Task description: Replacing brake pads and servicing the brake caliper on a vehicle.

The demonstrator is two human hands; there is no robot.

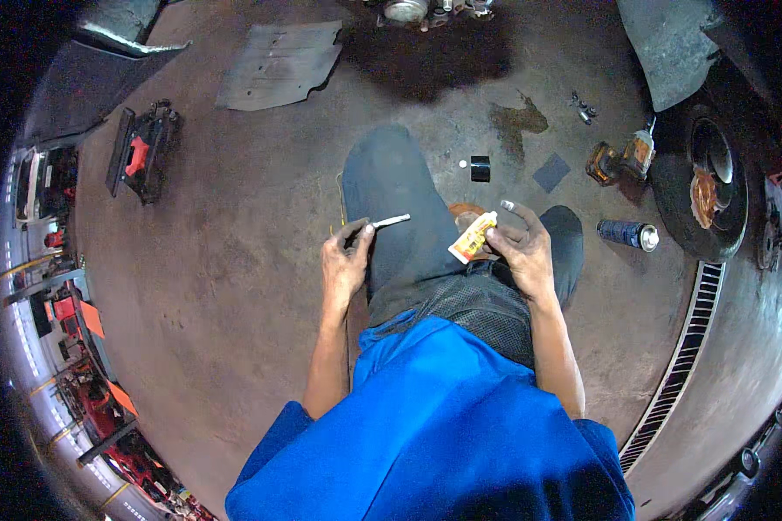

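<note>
Over my left thigh, my left hand (347,258) pinches one end of a slim pale-grey pin (391,221) between thumb and fingertips. The pin's free end points right and slightly up. My right hand (523,247) holds a small yellow tube (473,238) with red markings, gripped by the thumb and the lower fingers. The tube tilts, its upper end toward the raised index finger. Something whitish sits on that fingertip; whether it is a smear or a small part, I cannot tell. Pin and tube are apart.
On the floor ahead lie a black cap (480,168), a small white cap (462,164) and a dark square sheet (552,173). To the right are a spray can (627,234), a cordless power tool (621,159), a wheel (702,178) and a drain grate (679,356).
</note>
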